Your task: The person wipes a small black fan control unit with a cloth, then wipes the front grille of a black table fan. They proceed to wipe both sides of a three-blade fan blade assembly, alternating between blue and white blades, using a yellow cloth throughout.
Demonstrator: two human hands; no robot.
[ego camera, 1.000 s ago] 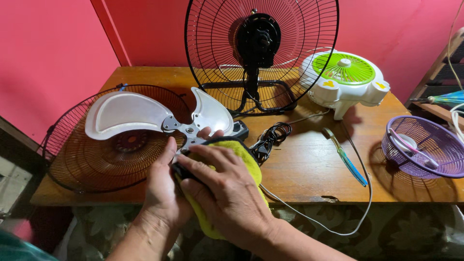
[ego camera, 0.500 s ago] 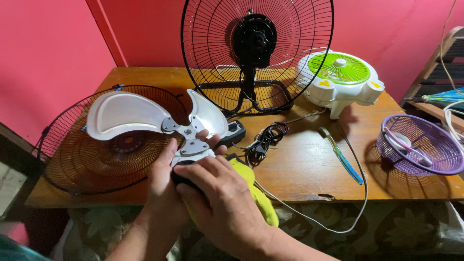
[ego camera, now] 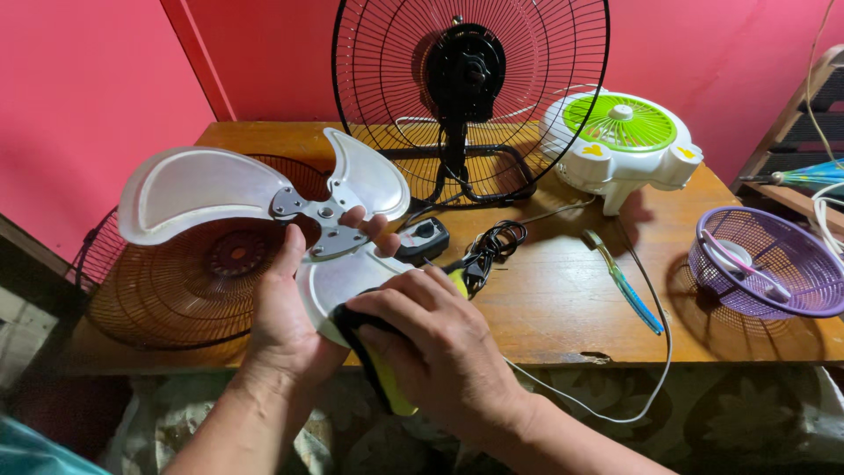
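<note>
My left hand (ego camera: 294, 308) grips a three-bladed metal fan blade (ego camera: 211, 189) at its hub, holding it over the table's front edge. My right hand (ego camera: 435, 347) presses a yellow sponge with a dark pad (ego camera: 387, 383) against the nearest blade (ego camera: 338, 277). The fingers of my right hand cover most of the sponge.
A black fan with its rear guard and motor (ego camera: 466, 79) stands on the wooden table (ego camera: 545, 299). The loose front guard (ego camera: 189, 286) lies at left. A coiled black cord and switch (ego camera: 483, 246), a toothbrush (ego camera: 620, 281), a white-green small fan (ego camera: 620, 145) and a purple basket (ego camera: 765, 264) are to the right.
My right hand slid the sponge down along the near blade toward me. My left hand kept its hold on the hub, and the blade shifted slightly.
</note>
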